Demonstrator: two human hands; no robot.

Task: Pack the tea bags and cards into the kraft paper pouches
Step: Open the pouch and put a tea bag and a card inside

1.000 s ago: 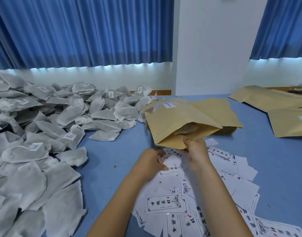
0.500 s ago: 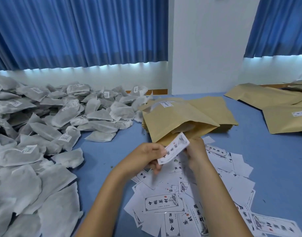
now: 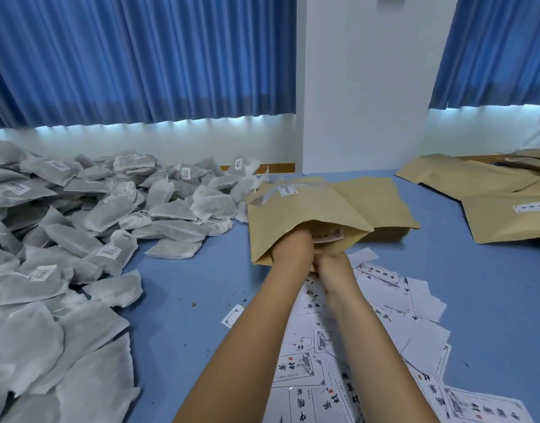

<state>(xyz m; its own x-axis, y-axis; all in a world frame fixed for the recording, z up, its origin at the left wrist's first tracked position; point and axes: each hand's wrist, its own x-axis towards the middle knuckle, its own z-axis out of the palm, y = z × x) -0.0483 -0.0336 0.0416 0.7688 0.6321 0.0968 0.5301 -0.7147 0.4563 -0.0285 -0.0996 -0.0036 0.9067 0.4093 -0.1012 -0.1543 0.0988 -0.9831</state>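
On blue table (image 3: 186,285), left hand (image 3: 293,248) lies inside kraft pouch (image 3: 299,212)

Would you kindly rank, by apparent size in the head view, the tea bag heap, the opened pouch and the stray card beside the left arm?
1. tea bag heap, largest by far
2. opened pouch
3. stray card, smallest, though nearer the camera

Makeshift packing room, office-like: blue pleated curtains (image 3: 140,56), white wall pillar (image 3: 363,87), blue counter (image 3: 186,285) heaped with white mesh tea bags (image 3: 64,239) at 9 o'clock.
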